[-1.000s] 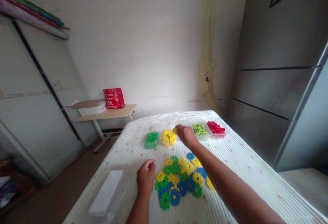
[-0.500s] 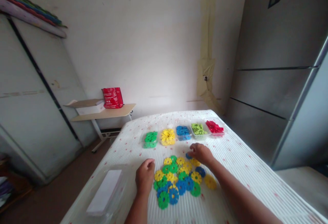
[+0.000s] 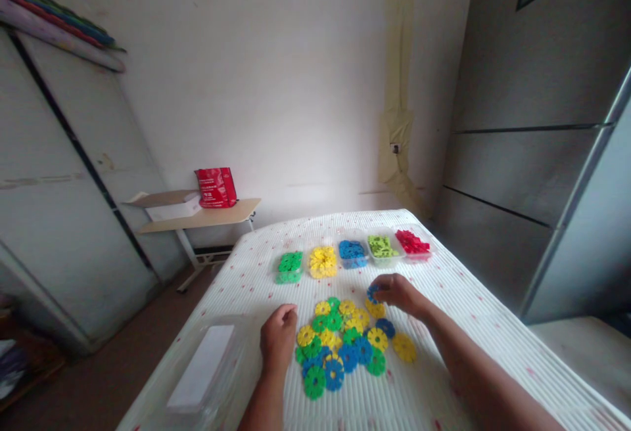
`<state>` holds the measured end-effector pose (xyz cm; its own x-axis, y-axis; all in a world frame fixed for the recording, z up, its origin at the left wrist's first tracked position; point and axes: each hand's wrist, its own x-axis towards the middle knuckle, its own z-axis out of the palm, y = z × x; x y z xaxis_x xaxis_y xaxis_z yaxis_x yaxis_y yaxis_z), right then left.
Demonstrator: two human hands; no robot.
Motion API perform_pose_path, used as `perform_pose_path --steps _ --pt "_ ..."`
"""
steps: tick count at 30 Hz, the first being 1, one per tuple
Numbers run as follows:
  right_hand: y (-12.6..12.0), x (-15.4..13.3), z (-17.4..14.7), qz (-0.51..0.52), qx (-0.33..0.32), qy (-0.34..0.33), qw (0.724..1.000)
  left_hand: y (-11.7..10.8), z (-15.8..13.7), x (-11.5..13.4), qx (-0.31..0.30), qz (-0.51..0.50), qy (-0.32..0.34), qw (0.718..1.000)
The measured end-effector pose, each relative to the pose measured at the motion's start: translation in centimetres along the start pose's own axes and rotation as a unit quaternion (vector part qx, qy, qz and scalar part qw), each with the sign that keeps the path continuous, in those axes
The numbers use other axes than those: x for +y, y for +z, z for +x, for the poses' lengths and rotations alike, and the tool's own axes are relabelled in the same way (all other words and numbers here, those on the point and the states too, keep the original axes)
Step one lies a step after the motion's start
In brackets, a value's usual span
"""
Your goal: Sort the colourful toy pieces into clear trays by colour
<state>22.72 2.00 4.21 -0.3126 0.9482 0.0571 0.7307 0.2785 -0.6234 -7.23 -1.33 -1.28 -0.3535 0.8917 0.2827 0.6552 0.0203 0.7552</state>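
My right hand [image 3: 400, 293] pinches a blue snowflake disc [image 3: 373, 294] by its edge, at the far right of a loose pile. The pile mixes green discs [image 3: 314, 382], yellow discs [image 3: 404, 347] and blue discs [image 3: 334, 375], all flower-shaped with notched rims and many overlapping. Just left of the pile, my left hand [image 3: 279, 337] rests on the tablecloth with its fingers curled in, and nothing shows in it.
Across the far part of the cloth-covered table [image 3: 261, 257] stand clear tubs of green [image 3: 290, 267], yellow [image 3: 323, 262], blue [image 3: 351, 253], light green [image 3: 382, 247] and red [image 3: 413, 244] pieces. A clear plastic container with a white panel [image 3: 201, 368] lies at the near left.
My right hand has shifted slightly right, and the blue disc now shows lifted and tilted in its fingers. My left hand stays in place.
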Motion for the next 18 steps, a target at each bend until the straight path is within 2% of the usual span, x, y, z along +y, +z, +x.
perform_pose_path --steps 3,6,10,14,18 --pt "-0.5 0.8 -1.8 0.054 -0.083 -0.019 0.995 0.1 0.0 0.0 0.0 0.001 0.0 1.0" --pt "-0.6 1.1 -3.1 0.061 -0.124 -0.031 0.99 0.1 0.0 0.0 0.0 0.002 -0.002 1.0" --pt "-0.6 0.4 -3.5 0.006 -0.121 -0.015 0.992 0.0 -0.1 0.1 0.0 -0.001 -0.001 1.0" --pt "-0.5 -0.1 -3.3 -0.058 -0.094 -0.027 0.994 0.0 -0.1 0.1 0.001 -0.004 0.002 1.0" --pt "-0.7 0.0 -3.2 -0.025 -0.059 -0.004 0.998 0.0 0.0 0.1 0.005 -0.007 0.003 1.0"
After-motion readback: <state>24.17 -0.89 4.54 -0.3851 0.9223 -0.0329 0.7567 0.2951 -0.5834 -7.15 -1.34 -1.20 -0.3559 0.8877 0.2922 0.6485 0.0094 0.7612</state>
